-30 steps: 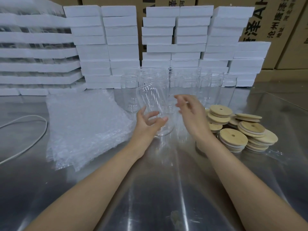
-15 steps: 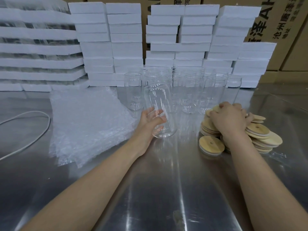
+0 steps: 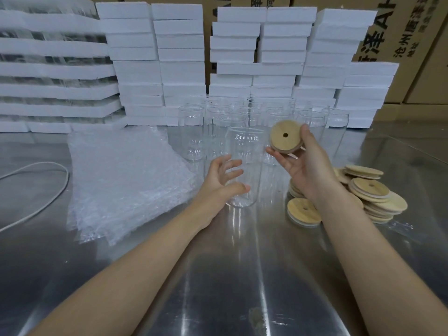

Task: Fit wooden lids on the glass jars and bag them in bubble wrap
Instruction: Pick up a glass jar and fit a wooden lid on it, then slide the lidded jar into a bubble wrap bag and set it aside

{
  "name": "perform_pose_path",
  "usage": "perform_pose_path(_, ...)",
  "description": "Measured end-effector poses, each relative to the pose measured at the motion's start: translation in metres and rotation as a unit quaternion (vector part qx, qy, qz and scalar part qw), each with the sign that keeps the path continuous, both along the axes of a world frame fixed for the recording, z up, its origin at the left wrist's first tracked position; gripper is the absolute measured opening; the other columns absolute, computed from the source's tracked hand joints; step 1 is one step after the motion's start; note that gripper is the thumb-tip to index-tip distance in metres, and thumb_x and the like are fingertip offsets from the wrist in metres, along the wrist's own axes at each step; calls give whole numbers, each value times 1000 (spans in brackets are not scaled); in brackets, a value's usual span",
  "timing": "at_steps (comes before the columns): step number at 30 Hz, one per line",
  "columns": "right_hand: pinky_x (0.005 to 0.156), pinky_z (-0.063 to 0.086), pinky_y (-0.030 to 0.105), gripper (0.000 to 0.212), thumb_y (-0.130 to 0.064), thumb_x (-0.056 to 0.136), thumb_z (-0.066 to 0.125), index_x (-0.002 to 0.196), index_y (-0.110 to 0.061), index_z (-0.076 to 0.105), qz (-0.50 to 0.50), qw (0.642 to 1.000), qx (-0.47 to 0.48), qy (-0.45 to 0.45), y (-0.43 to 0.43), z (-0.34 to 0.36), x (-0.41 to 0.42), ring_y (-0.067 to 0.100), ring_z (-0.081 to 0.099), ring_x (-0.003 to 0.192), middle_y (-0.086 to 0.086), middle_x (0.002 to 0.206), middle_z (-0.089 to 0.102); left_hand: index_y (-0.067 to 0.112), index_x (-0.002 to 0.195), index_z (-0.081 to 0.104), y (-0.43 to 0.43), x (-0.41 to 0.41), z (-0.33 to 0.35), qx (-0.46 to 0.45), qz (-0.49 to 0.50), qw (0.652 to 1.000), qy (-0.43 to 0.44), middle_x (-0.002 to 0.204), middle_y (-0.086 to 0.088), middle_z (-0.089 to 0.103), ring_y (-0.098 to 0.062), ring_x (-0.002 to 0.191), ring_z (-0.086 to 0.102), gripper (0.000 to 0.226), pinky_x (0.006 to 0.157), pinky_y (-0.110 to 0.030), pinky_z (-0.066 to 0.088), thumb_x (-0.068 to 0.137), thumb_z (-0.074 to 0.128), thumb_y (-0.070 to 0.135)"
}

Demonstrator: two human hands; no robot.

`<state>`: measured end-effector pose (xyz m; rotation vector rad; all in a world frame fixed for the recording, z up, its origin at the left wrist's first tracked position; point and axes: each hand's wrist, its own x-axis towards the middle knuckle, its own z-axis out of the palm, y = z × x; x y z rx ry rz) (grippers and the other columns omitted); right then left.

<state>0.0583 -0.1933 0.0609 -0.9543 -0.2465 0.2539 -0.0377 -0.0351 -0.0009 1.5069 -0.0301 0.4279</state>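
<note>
- The left hand [image 3: 219,183] grips the jar [image 3: 244,151] low on its body, thumb in front of the glass and fingers curled round the back; the mouth is bare and faces up, tipped a little away from the person. Whether the base rests on the table [image 3: 230,275] I cannot tell.
- The right hand [image 3: 300,170] pinches a wooden lid [image 3: 286,137] by its rim between thumb and fingers, just beside the jar's mouth, tilted, with its small hole showing.
- The jar is likely smooth, stiff and breakable, and slick on a steel top. Holding it round the lower body looks right, since this leaves the rim free.
- The lid seems light and rigid; an edge hold lets it go down flat. It probably needs a square press, not a slanted one, or it may jam or knock the glass.
- More lids lie in a heap [image 3: 371,192] to the right, empty jars [image 3: 191,132] stand behind, and the bubble wrap [image 3: 126,180], soft and limp, lies to the left.
</note>
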Motion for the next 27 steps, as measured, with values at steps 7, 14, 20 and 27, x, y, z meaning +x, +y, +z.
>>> perform_pose_path(7, 93, 50, 26, 15, -34, 97, 57, 104, -32, 70, -117, 903, -194, -364, 4, -2, -13, 4, 63, 107, -12, 107, 70, 27, 131, 36, -9, -1, 2, 83, -12, 996, 8, 135, 2, 52, -12, 123, 53, 79, 104, -28, 41, 63, 73, 11)
perform_pose_path(14, 93, 44, 19, 21, -21, 99, 54, 116, -12, 65, -158, 789, -292, -517, 11, -7, -24, 3, 56, 108, 0, 115, 59, 29, 130, 33, -4, 2, -3, 103, -18, 994, 22, 134, 9, 51, -5, 126, 49, 78, 106, -28, 38, 66, 76, 14)
perform_pose_path(20, 85, 38, 6, 27, -18, 85, 61, 111, -10, 61, -173, 752, -310, -555, 26, -9, -31, -14, 49, 102, -7, 113, 49, 28, 131, 28, 2, 8, -6, 135, -32, 989, 58, 132, 16, 47, 11, 123, 44, 78, 108, -23, 35, 70, 75, 20)
perform_pose_path(27, 82, 54, 43, 41, -27, 83, 65, 115, -2, 61, -186, 734, -326, -565, 34, -20, -22, 4, 50, 104, 7, 121, 51, 18, 145, 23, -1, 0, -3, 204, 13, 974, 99, 146, 4, 40, -6, 135, 38, 83, 111, -27, 35, 81, 76, 20)
